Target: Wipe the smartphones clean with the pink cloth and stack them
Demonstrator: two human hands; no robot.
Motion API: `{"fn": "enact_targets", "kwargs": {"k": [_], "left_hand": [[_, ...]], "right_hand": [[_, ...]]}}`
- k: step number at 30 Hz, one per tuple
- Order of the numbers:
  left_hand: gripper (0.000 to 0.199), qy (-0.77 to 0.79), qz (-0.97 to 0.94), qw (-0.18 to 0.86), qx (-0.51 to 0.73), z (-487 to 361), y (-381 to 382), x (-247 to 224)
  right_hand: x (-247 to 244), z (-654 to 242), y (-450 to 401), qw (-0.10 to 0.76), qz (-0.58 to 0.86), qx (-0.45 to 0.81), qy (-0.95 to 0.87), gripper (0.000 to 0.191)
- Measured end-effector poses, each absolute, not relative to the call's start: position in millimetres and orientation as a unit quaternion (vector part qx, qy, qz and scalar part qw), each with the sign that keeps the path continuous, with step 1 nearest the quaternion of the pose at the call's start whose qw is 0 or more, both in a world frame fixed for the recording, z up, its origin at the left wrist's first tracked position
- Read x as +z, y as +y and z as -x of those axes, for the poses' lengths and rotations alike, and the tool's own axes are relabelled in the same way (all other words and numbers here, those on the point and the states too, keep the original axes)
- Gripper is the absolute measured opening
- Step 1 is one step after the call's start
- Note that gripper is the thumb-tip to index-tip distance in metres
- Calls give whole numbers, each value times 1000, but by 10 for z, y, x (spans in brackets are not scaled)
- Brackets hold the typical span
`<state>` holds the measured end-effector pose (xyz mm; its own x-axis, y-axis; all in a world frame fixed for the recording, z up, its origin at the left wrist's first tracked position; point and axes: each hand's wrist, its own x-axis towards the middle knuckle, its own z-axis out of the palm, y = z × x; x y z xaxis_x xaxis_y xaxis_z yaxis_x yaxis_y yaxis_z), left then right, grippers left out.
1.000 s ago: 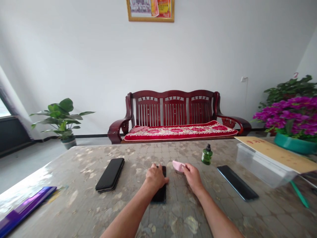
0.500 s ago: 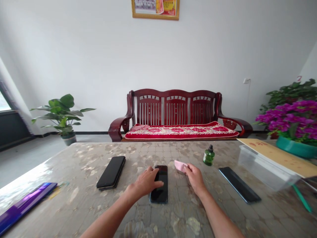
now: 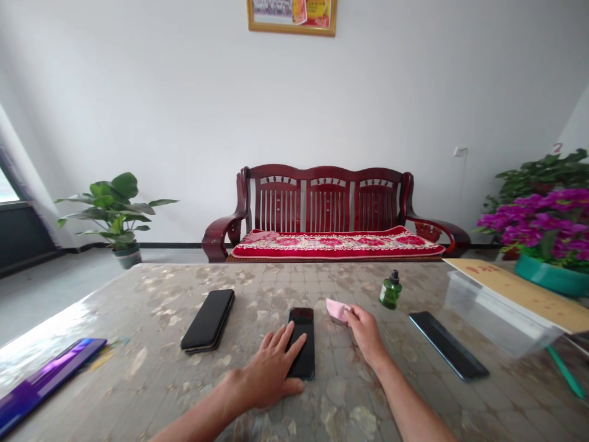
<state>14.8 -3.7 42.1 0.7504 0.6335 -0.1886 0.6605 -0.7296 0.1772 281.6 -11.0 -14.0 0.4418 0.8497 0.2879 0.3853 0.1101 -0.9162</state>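
A black smartphone [image 3: 304, 347] lies face up on the patterned tablecloth [image 3: 322, 411], in front of me. My left hand [image 3: 273, 368] rests at its left side with fingers spread, the fingertips over the phone's screen and edge. To the right of the phone, my right hand [image 3: 364, 331] pinches a small pink cloth [image 3: 337, 309] between thumb and fingers, just above the table. Beyond that hand stands a small green bottle [image 3: 391, 291] with a black cap. A second dark phone [image 3: 448, 345] lies at the right, and another black phone [image 3: 209, 319] sits at the left.
A purple-blue glossy phone [image 3: 50, 380] lies at the far left. At the right are a clear plastic box [image 3: 501, 316], a tan board [image 3: 519, 291] on it, a green pen-like stick [image 3: 565, 371] and a flower pot [image 3: 550, 275]. A wooden bench [image 3: 329, 202] stands behind the table.
My left hand has slid down toward me and spread its fingers, uncovering the phone's upper part. The right hand with the pink cloth has stayed nearly in place.
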Motion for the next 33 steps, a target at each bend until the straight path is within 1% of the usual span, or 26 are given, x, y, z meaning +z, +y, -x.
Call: {"fn": "enact_targets", "kwargs": {"k": [7, 19, 22, 26, 33], "left_hand": [[72, 352, -930, 106, -16, -258, -114, 406], [75, 425, -900, 91, -11, -521, -277, 421], [72, 423, -901, 96, -5, -493, -278, 412], [60, 399, -910, 111, 23, -401, -282, 369], [50, 306, -943, 111, 71, -210, -253, 191]], "right_hand": [[-122, -2806, -126, 563, 639, 204, -483, 42], [-144, -2807, -114, 575, 627, 221, -477, 42], [-112, -2794, -137, 584, 624, 219, -471, 42], [-65, -2774, -180, 595, 620, 212, -466, 43], [-60, -2751, -200, 594, 624, 201, -466, 44]]}}
